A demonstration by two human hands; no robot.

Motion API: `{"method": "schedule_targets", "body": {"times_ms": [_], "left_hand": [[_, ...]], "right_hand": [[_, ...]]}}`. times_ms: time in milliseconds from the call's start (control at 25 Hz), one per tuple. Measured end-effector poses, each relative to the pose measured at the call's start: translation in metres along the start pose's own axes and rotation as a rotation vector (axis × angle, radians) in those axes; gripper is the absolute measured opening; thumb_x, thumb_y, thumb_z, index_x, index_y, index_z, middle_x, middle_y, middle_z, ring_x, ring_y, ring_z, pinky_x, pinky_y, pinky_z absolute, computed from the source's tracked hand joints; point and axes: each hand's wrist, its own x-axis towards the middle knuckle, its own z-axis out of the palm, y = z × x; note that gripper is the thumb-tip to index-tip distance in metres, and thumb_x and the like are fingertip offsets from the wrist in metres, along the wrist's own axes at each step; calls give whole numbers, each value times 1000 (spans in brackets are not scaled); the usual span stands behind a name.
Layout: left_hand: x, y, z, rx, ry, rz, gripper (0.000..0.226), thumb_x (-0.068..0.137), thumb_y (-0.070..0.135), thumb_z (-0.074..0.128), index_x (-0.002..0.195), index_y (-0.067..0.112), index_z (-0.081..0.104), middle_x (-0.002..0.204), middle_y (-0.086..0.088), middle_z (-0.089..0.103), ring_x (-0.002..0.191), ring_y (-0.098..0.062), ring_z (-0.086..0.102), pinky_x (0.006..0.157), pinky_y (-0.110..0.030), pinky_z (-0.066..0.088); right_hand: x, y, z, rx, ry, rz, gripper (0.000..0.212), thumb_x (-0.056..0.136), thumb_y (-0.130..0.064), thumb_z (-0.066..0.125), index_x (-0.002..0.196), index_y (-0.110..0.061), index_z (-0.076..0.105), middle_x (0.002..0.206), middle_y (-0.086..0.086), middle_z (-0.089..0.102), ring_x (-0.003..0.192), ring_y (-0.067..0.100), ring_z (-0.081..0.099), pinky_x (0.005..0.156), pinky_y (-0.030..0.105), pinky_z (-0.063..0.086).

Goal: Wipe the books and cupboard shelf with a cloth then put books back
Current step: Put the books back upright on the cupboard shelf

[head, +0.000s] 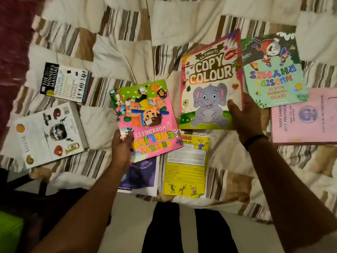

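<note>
A person standing at a bed [127, 52] draped in a striped patchwork cover lifts two children's books clear of it. The left hand [121, 145] pinches the near corner of the pink Nursery English Worksheets book [145, 117], thumb on the cover and fingers curled beneath. The right hand [242, 114] – a black wristband [255, 140] at the wrist – has its fingers clamped on the lower right edge of the Copy Colour book [209, 84]. Other books lie spread flat on the bed: a Nursery Rhymes book [273, 73] and a pink record book [306, 117] to the right, a yellow book [186, 168] and a purple book [140, 174] nearest the person, The Winner's Manual [63, 81] and a thick white book [49, 134] to the left.
</note>
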Motion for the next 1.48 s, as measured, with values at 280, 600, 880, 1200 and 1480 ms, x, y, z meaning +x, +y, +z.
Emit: {"method": "schedule_targets", "body": {"times_ms": [280,600,880,1200,1480], "left_hand": [[32,38,-40,71,-285,-115,21,101,12,57,122,14,59,95,-5,76,75,-20,73,72,-39,60],[86,158,33,1683,-771,665,25,92,29,67,114,21,71,103,-10,73,92,-26,68,75,-28,41],[41,38,17,923,278,581,38,89,25,55,124,9,60,119,-16,61,114,-35,53,95,-44,38],[42,-19,-9,369,281,-115,85,67,74,64,123,11,58,126,-12,60,123,-37,48,105,-50,43],[34,9,15,-118,263,77,41,81,24,73,96,39,38,104,-12,60,103,-34,58,85,-48,54]], "right_hand": [[-48,-7,17,239,-180,155,30,97,-4,60,127,-7,63,111,2,74,96,18,70,79,34,60],[-36,-33,6,44,-466,146,27,97,-11,62,122,-20,65,114,-1,74,93,13,73,78,32,62],[-18,-10,15,-7,-506,223,33,97,-15,64,129,-15,62,119,8,72,98,25,70,87,50,58],[-25,12,150,-762,-620,-97,50,88,-31,74,126,-3,57,118,22,62,109,36,57,92,43,45],[-30,6,166,-728,-332,36,88,63,-67,68,127,-8,55,122,17,58,118,39,53,99,49,42]]}}
